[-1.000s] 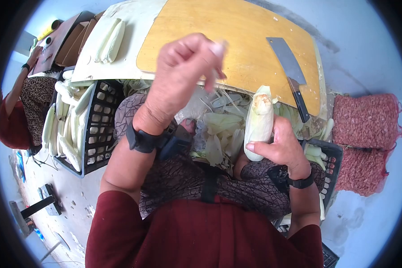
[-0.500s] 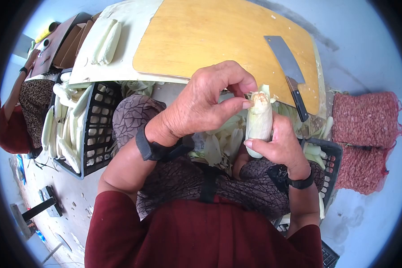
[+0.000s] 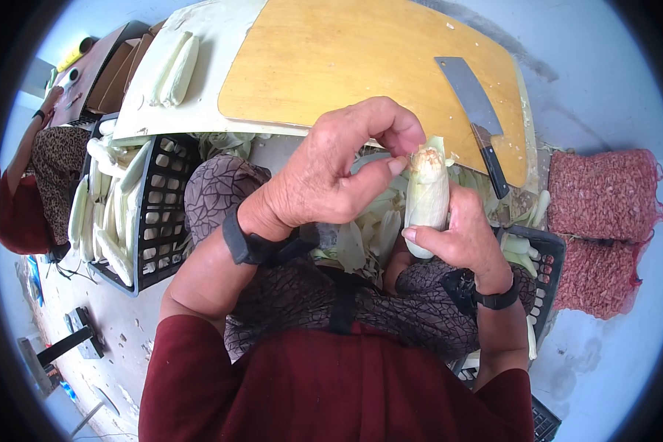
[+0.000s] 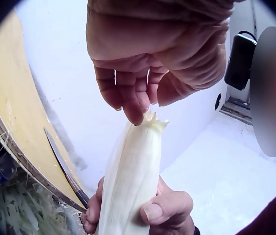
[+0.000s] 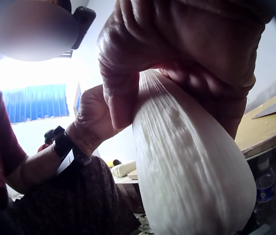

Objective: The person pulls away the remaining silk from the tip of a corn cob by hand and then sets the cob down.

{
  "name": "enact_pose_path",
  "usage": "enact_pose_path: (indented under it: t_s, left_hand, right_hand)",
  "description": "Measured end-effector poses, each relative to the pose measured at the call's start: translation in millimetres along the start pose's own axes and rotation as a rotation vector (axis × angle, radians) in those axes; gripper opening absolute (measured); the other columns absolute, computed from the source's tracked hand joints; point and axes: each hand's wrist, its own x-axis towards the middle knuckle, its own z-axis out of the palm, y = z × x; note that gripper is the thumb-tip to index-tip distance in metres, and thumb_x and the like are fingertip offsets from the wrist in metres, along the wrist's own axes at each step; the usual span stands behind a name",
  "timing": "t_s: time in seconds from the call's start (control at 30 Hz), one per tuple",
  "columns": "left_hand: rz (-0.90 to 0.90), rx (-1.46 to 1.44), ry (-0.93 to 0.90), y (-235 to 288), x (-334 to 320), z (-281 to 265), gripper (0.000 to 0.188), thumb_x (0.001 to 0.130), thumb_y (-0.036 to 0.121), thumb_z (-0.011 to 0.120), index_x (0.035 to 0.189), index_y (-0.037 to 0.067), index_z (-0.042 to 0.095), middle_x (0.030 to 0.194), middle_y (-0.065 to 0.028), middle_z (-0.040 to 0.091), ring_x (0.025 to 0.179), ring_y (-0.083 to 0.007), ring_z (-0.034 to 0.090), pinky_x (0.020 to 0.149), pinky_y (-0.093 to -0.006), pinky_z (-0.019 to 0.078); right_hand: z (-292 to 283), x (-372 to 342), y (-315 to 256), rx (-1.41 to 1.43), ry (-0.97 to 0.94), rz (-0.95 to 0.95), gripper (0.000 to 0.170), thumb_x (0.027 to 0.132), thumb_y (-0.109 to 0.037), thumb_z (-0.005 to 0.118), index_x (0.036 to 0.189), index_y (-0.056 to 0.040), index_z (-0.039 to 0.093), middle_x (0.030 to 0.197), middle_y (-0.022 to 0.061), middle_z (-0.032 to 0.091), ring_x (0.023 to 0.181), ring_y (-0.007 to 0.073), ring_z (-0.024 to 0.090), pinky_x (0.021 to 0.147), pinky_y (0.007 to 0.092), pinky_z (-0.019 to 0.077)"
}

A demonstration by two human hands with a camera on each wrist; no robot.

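In the head view, my right hand grips an ear of corn in pale husk, upright with its brownish, trimmed-looking end on top. The thumb lies across its lower front. My left hand is bent over that top end, thumb and fingertips pinching at fine strands of corn silk. In the left wrist view its fingertips overlap the frilled husk edge of the corn. The right wrist view shows the husk's ribbed side close up.
A cleaver lies on the yellow board, with husked-in corn ears left of it. Black crates of corn flank my legs. Loose husks lie below the table. Red mesh sacks stand right; another person is left.
My left hand has come across from the upper left to the top of the corn and stayed there over the last half second, shifting slightly. My right hand keeps its grip.
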Motion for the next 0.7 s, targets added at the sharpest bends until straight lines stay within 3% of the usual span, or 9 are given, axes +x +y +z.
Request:
enact_pose_path:
  t_s: [0.37,0.7]
  left_hand:
    - [0.016,0.222,-0.016,-1.6,-1.0,6.2,0.021,0.078,0.009,0.068,0.093,0.001,0.056,0.081,-0.0071,0.058,0.074,-0.0192,0.061,0.068,-0.0295,0.0499]
    - [0.138,0.282,0.001,-3.5,1.0,8.0,0.023,0.076,0.006,0.072,0.092,0.003,0.055,0.083,-0.0077,0.058,0.071,-0.0189,0.062,0.064,-0.0299,0.0496]
  right_hand:
    - [0.9,-0.2,1.5,-0.044,0.02,-0.01,0.042,0.062,-0.016,0.075,0.096,0.0026,0.059,0.075,0.0176,0.065,0.07,0.0308,0.066,0.065,0.0368,0.0502]
    - [1.6,-0.1,4.6,-0.049,0.037,-0.02,0.044,0.062,-0.016,0.076,0.097,0.0031,0.059,0.075,0.0184,0.065,0.072,0.0326,0.066,0.065,0.0376,0.0509]
